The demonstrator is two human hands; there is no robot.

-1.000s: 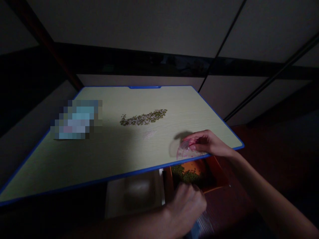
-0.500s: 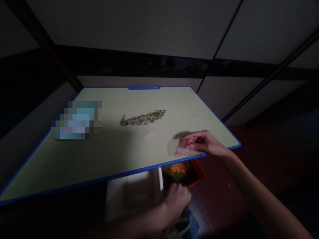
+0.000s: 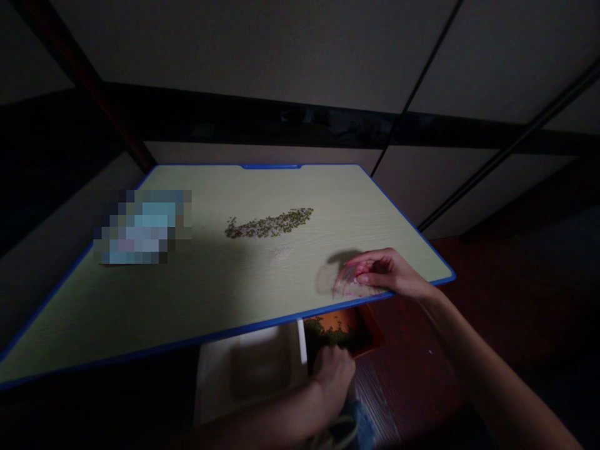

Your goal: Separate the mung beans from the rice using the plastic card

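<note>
My right hand (image 3: 387, 272) is over the front right of the yellow tabletop (image 3: 197, 281). Its thumb and fingers are closed on a clear plastic piece with pink markings (image 3: 341, 284); its full shape is hard to make out. Under the table's front edge, my left hand (image 3: 334, 375) is curled at the near side of an orange tray (image 3: 372, 331) of small green grains (image 3: 330, 334). Whatever its fingers hold is hidden. A long strip of green and whitish grains (image 3: 269, 225) lies mid-table, with a faint pale patch (image 3: 280, 254) in front of it.
A blurred-out bluish item (image 3: 145, 228) lies at the table's left. Below the front edge, a white container (image 3: 302, 347) stands left of the orange tray. Pale cabinet panels (image 3: 262, 56) rise behind, and reddish wooden floor (image 3: 422, 375) shows to the right.
Little differs. My left hand has shifted very slightly, still at the orange tray. My right hand stays in nearly the same spot with the clear plastic piece, and the grains lie as before.
</note>
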